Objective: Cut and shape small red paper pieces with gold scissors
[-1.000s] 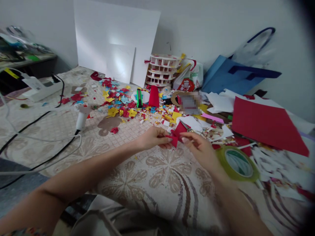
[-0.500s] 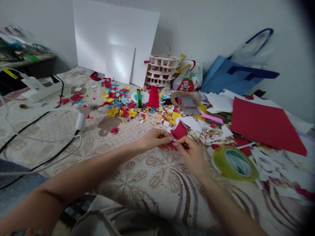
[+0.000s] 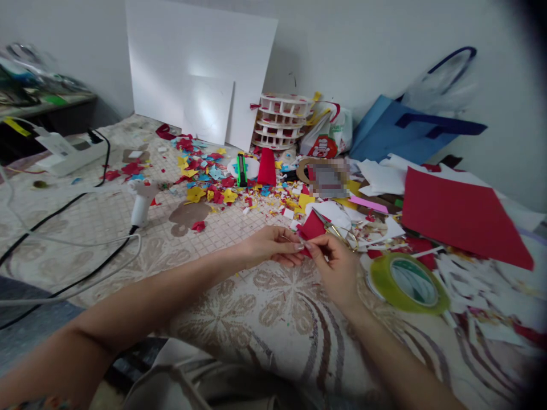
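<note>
Between my fingertips is a small piece of red paper (image 3: 306, 251), mostly covered by the fingers. My left hand (image 3: 273, 246) pinches it from the left. From the right, my right hand (image 3: 335, 265) grips the same piece with thumb and forefinger. Just beyond the hands lie gold-handled scissors (image 3: 337, 230) with their blades pointing away to the left, beside a larger red paper piece (image 3: 313, 225). A wide roll of yellowish tape (image 3: 376, 279) rests right of my right hand. One crumpled red paper flower (image 3: 199, 226) sits on the patterned tablecloth left of my left hand.
A white glue gun (image 3: 142, 208) stands at left, its black cord trailing near a power strip (image 3: 72, 156). Behind are paper flowers (image 3: 195, 195), a green cutter (image 3: 241, 171), a tiered white round model (image 3: 284, 119) and white boards (image 3: 171, 62). Red card (image 3: 461, 216) and a blue bag (image 3: 384, 131) occupy the right.
Both hands have shifted very slightly to the right, and the fingers have changed their pinch on the red paper. Everything else stays in place.
</note>
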Demonstrator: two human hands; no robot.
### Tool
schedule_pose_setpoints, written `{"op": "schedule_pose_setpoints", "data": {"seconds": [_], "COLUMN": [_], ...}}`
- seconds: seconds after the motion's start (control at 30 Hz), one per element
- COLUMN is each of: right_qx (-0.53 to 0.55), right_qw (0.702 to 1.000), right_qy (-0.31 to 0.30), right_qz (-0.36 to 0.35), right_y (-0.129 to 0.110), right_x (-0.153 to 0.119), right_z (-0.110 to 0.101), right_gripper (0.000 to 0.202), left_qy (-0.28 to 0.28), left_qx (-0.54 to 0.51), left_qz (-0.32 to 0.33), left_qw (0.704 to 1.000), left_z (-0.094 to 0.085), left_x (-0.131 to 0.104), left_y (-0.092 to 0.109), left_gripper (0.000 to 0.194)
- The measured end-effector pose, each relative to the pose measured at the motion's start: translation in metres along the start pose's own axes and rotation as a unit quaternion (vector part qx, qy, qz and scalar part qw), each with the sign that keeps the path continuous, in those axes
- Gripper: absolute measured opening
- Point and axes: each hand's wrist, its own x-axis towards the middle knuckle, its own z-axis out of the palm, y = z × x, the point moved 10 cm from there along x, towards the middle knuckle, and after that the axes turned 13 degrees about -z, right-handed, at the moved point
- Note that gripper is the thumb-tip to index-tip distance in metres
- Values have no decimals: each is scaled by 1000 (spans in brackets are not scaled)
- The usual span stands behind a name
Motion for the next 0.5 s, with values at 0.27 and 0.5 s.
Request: {"op": "schedule_pose_setpoints", "data": {"seconds": [0.27,0.5], "right_qx": [50,71], "right_qw": [999,997], "right_qy": [-10,-29], "right_qz": [4,10], "right_y": [-1,4], "right_x": [0,-2], "right_z": [0,11], "right_gripper": [14,10], "left_qy": [-12,16], "left_qx": [-35,18], "left_qz": [8,21], "left_qw": [999,999], "left_z": [-4,-7], "left_x": [2,2], "left_y": [3,5], "left_gripper": [30,30]}}
